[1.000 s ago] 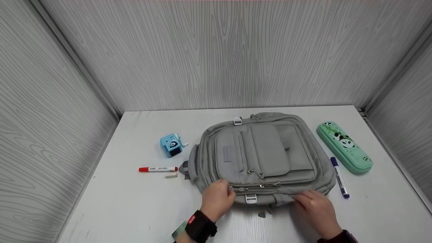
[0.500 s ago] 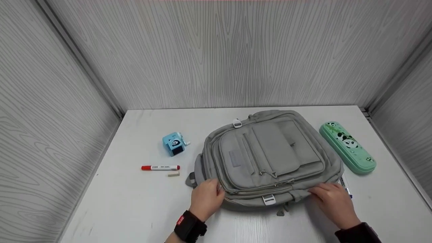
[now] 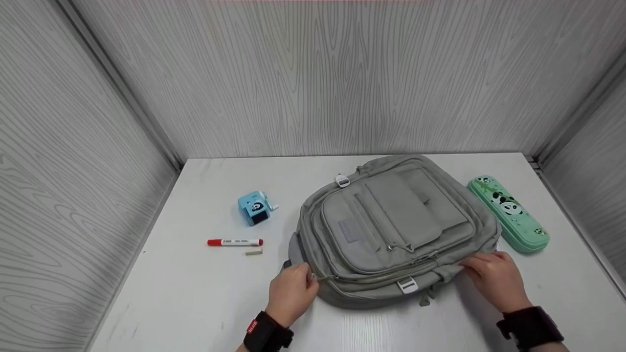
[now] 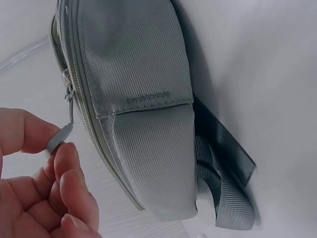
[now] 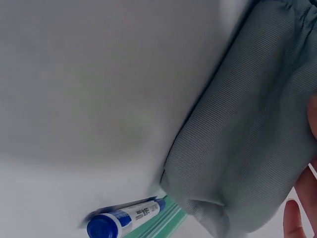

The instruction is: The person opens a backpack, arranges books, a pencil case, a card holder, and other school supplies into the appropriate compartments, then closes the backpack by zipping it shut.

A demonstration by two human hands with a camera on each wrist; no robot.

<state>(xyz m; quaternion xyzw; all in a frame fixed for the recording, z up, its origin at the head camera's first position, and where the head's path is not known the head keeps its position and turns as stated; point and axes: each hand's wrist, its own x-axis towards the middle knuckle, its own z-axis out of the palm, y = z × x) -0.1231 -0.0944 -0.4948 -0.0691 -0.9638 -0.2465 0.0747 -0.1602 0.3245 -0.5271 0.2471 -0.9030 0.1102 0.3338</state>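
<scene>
A grey backpack (image 3: 386, 220) lies on its back on the white table, set at a slant. My left hand (image 3: 292, 293) is at its near left corner. The left wrist view shows its thumb and finger pinching a grey zipper pull (image 4: 60, 138), whose slider (image 4: 69, 91) sits on the zipper along the bag's edge. On the near right side, my right hand (image 3: 496, 281) grips the side fabric of the bag; its fingertips are partly hidden there. A blue-capped marker (image 5: 136, 217) lies beside the bag in the right wrist view.
To the left are a light blue pencil sharpener (image 3: 254, 208) with a crank, a red marker (image 3: 234, 242) and a small pale stick (image 3: 254, 252). A green panda pencil case (image 3: 508, 215) lies right of the bag. Wood-grain panels (image 3: 313, 78) enclose the table.
The backpack has turned counterclockwise and now covers the blue marker in the head view. My left hand has moved left, my right hand right and slightly away from me.
</scene>
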